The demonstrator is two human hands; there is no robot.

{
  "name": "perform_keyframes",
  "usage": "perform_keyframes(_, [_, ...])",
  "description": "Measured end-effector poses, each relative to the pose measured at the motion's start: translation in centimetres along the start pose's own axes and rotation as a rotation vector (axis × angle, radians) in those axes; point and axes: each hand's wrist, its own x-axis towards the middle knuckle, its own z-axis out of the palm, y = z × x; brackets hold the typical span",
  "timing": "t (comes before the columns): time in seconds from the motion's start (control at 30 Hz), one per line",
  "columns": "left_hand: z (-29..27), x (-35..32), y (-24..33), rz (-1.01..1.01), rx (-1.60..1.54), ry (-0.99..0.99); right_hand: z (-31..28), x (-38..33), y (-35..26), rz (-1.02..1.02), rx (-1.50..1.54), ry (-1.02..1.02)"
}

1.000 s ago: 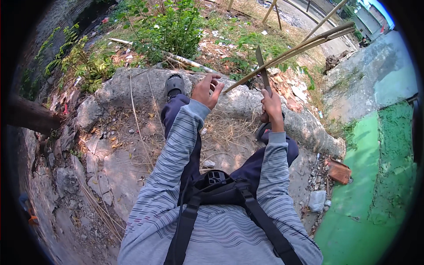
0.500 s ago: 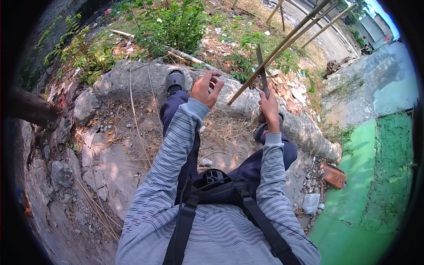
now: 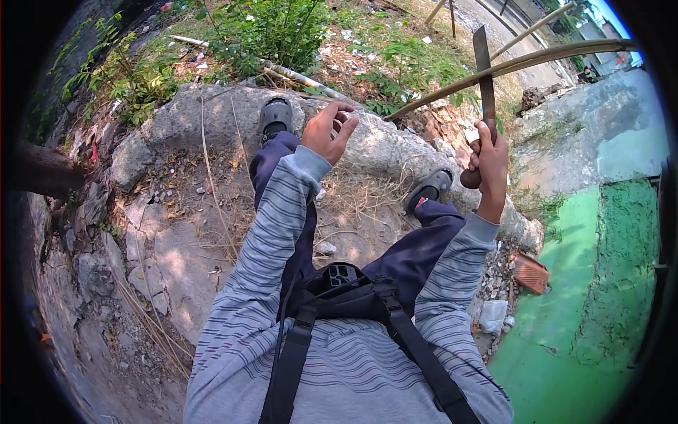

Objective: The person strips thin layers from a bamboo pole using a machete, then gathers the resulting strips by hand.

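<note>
My right hand (image 3: 489, 159) grips the dark handle of a machete (image 3: 484, 63), its long blade pointing up and away from me. The blade crosses a long split bamboo pole (image 3: 537, 59), which slants from behind the concrete ledge up to the far right. Whether blade and pole touch, I cannot tell. My left hand (image 3: 326, 133) hovers near the ledge with nothing in it, thumb apart from the loosely bent fingers. My knees are spread, and a dark clog (image 3: 275, 116) on my left foot rests against the rough concrete ledge (image 3: 360, 141).
Leafy shrubs (image 3: 282, 35) and a lying bamboo pole (image 3: 304, 79) are beyond the ledge. A green-painted wall (image 3: 558, 283) runs along the right, with an orange hollow brick (image 3: 530, 274) and a whitish plastic bag (image 3: 493, 316) beside it. Dry straw (image 3: 364, 201) litters the ground.
My right hand has moved right and slightly up with the machete. The bamboo has swung lower to the right, its near end now farther from me. My left hand has barely moved.
</note>
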Motion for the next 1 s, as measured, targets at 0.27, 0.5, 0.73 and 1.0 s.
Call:
perform_keyframes(0.27, [1.4,-0.6,0.6,-0.003,-0.015,-0.046,5.9,5.2,17.2,-0.094,-0.485,0.149])
perform_keyframes(0.5, [-0.3,0.1,0.1,-0.041,-0.014,-0.022,4.0,2.5,7.0,-0.118,-0.124,0.110])
perform_keyframes(0.73, [0.5,0.8,0.6,0.011,-0.059,-0.006,5.9,4.3,19.5,-0.212,-0.665,0.250])
perform_keyframes(1.0, [-0.5,-0.1,-0.3,0.037,-0.034,0.029,4.4,3.9,15.7,-0.110,-0.307,0.319])
